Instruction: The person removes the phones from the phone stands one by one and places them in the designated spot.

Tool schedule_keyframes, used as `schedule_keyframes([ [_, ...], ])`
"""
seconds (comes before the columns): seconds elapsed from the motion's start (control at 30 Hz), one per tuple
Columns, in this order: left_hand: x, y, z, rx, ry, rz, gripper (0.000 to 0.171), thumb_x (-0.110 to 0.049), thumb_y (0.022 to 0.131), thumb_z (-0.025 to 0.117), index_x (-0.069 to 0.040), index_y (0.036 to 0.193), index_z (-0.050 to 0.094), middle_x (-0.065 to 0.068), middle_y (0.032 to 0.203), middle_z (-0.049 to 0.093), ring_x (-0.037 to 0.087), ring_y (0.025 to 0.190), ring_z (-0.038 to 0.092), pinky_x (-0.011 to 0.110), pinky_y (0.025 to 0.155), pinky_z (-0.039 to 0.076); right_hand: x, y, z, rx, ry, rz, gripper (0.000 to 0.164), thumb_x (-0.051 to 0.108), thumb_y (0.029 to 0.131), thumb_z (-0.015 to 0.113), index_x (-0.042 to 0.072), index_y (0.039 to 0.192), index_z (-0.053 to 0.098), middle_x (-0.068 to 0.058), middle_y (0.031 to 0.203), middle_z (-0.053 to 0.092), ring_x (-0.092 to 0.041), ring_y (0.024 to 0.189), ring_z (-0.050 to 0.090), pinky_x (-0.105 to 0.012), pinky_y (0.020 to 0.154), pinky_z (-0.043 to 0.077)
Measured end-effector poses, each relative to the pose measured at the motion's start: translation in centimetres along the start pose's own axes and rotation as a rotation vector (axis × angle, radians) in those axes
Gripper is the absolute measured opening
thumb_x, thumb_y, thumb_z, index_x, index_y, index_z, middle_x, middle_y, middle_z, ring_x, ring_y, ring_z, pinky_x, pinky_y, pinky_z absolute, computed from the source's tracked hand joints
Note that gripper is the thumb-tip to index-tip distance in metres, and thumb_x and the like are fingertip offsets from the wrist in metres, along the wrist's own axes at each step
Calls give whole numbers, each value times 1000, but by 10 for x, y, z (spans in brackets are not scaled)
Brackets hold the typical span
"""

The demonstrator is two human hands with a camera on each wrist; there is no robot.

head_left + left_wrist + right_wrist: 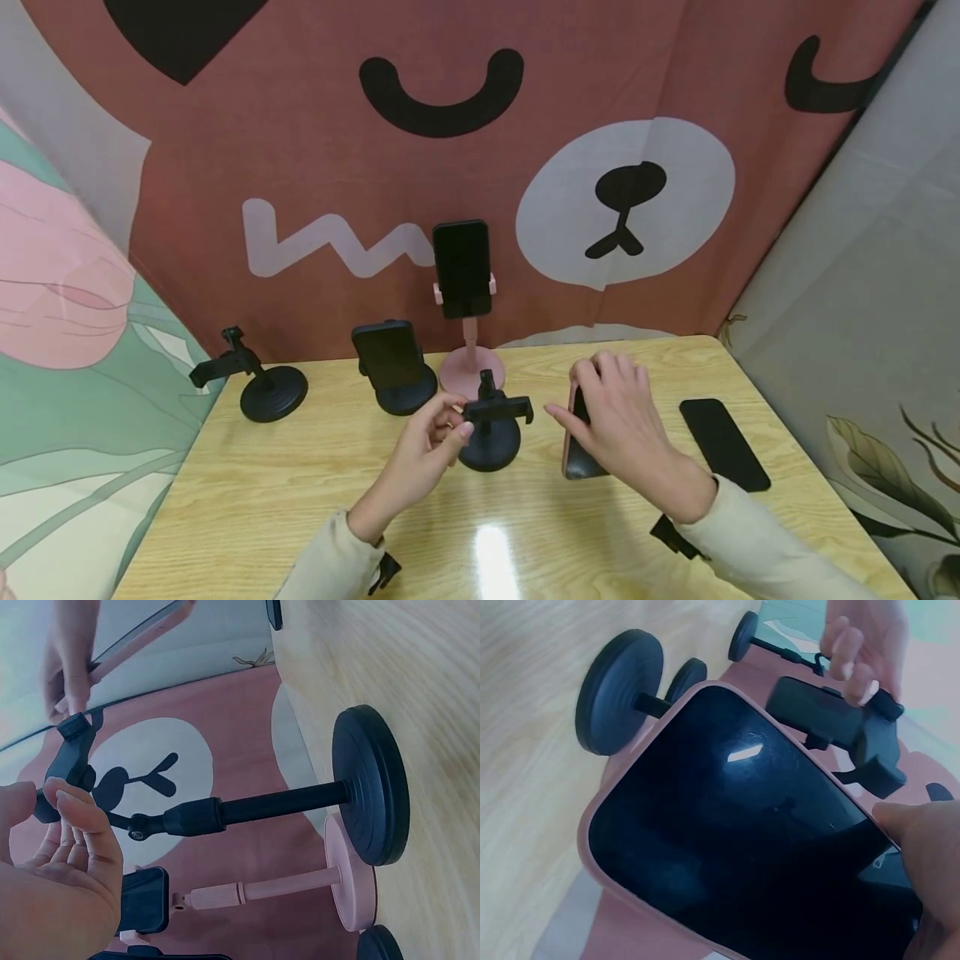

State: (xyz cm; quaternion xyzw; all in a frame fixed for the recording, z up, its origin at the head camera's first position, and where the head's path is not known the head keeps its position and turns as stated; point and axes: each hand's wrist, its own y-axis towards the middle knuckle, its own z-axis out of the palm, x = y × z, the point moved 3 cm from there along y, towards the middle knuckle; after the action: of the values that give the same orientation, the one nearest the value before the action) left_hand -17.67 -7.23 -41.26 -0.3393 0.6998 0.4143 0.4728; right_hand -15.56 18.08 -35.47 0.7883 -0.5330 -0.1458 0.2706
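- In the head view, the left hand point(422, 454) is pinching one end of the clamp point(498, 408) on the nearest black stand point(489, 452), thumb and fingers closing in narrowly.
- The right hand point(624, 423) is holding the pink-edged phone point(582, 460), its fingers curling over the upper end, just to the right of that stand.
- Behind the nearest stand, a pink stand point(470, 335) is carrying an upright phone point(461, 268); beside it, a second black stand point(408, 400) is bearing a tilted phone point(388, 354).
- A third black stand point(273, 393) is standing at the table's far left, and a flat phone point(723, 443) is lying on the table point(300, 508) beyond the right hand.
- Behind the table, a reddish cloth point(337, 167) with a printed face is hanging.
- In the left wrist view, the clamp is sitting at the top of its pole, the left fingers touching its end, while the pink-edged phone is staying clear of the table in the right hand.
- In the right wrist view, the phone's dark screen is reflecting a bright streak, and the right thumb is lying at its edge.
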Motion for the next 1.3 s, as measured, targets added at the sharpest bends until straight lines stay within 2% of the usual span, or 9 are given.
schedule_keyframes([
  [0.27,-3,0,4,25,-83,15,27,-10,105,54,-3,130,51,21,85,64,7,55,50,23,49,45,-4,-7,11,6,-28,6,51,42,75,89,10,92,54,-8,86,49,-26,76,40,-34,68,26],
  [0.5,1,2,8,30,-190,74,25,-9,105,54,4,125,47,-8,88,72,4,52,51,22,42,40,-7,-11,20,36,-13,28,48,43,77,88,12,93,55,-6,85,48,-24,75,38,-33,67,24],
  [0.57,2,3,10,33,-217,76,25,-8,105,53,6,125,45,-13,89,73,3,51,52,22,41,40,-7,-12,22,46,-10,32,48,44,77,87,12,93,55,-5,84,46,-23,74,37,-33,67,23],
  [0.73,1,5,13,29,-246,58,27,-9,105,54,6,124,43,-12,89,73,2,48,54,23,39,40,-8,-14,25,68,-13,44,48,43,78,87,13,93,54,-5,84,45,-23,75,36,-32,67,22],
  [0.93,1,6,16,8,-270,99,24,-5,104,55,10,117,42,-11,85,72,1,47,56,29,36,40,-9,-16,27,76,-19,45,48,44,78,87,13,93,54,-5,85,46,-23,76,37,-32,67,22],
  [1.1,1,6,16,-1,-280,133,22,-4,103,55,10,112,39,-10,84,72,1,48,56,25,37,41,-10,-16,28,70,-22,36,48,45,78,87,13,93,54,-5,85,46,-23,76,37,-32,66,22],
  [1.3,-3,2,11,-3,-278,165,22,-3,104,54,9,113,39,-9,84,70,1,51,55,22,39,43,-11,-16,27,62,-29,32,49,45,78,87,13,93,54,-5,84,46,-23,74,36,-32,66,23],
])
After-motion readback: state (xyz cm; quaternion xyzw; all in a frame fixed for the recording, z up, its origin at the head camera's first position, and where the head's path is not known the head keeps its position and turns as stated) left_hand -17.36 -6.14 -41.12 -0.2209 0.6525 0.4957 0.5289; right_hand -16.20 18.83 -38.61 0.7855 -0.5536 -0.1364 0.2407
